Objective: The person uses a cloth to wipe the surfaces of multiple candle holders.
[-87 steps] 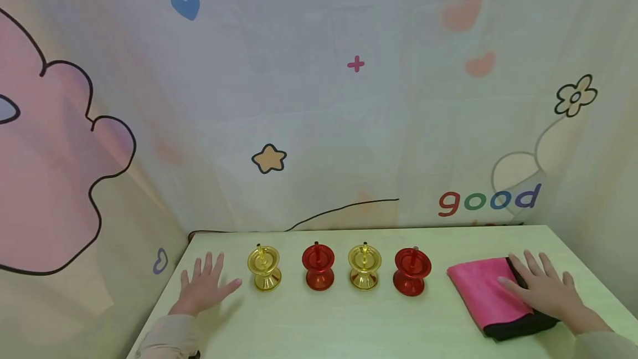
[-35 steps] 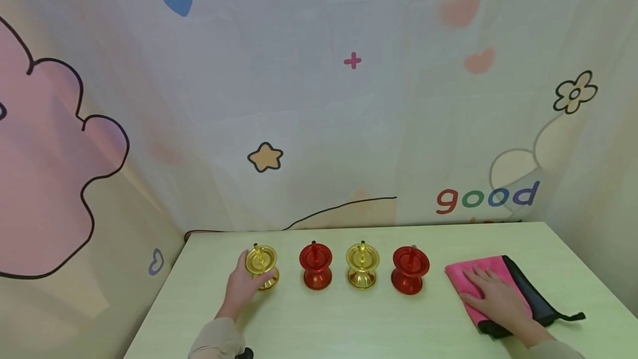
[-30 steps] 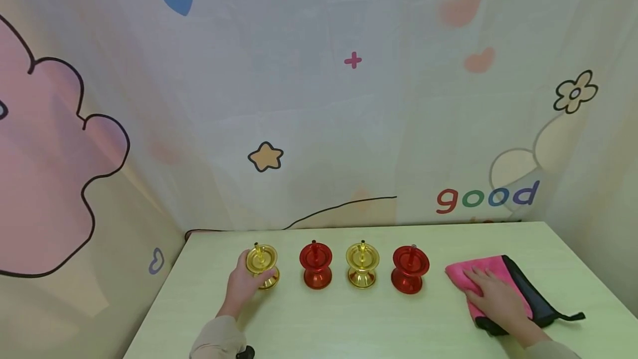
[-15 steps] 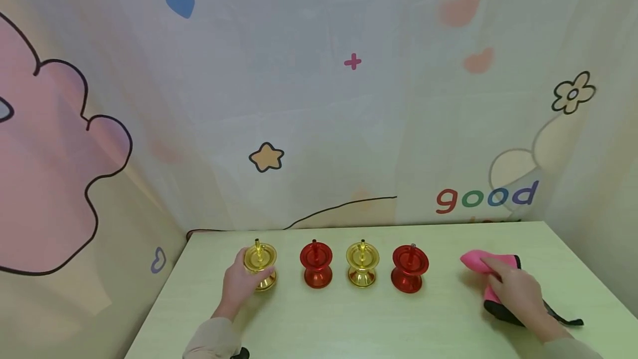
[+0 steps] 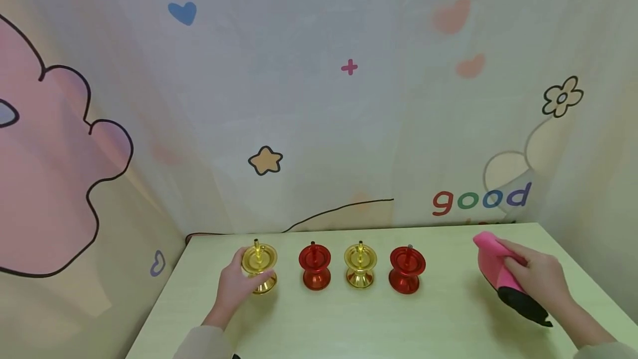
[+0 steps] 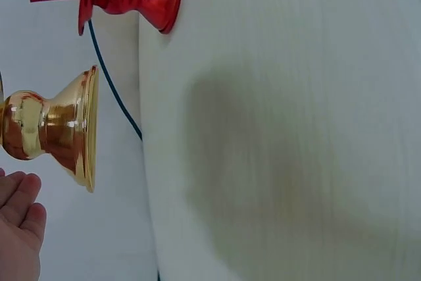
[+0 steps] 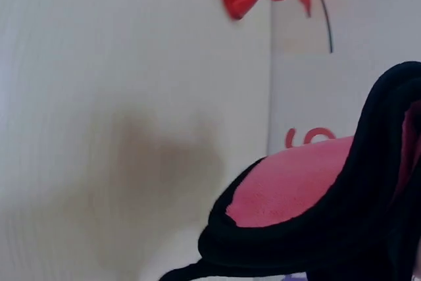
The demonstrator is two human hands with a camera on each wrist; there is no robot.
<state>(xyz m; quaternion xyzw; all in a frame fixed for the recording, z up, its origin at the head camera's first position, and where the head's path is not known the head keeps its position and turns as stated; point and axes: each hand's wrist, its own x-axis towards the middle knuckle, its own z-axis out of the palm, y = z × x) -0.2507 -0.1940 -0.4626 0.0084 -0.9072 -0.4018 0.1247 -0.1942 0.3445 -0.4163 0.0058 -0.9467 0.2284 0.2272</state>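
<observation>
A shiny-gold pedestal dish (image 5: 260,260), seen raised only in left-wrist view, is gripped by left hand (image 5: 234,287); folded pink-black cloth (image 5: 490,263), by right hand (image 5: 540,277).

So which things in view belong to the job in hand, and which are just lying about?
In the job:
leftmost gold candle holder, held by the left hand
pink-and-black cloth, gripped by the right hand

Untouched, though perhaps for later:
left red candle holder
other gold candle holder
right red candle holder
patterned backdrop, likely just scenery
</observation>
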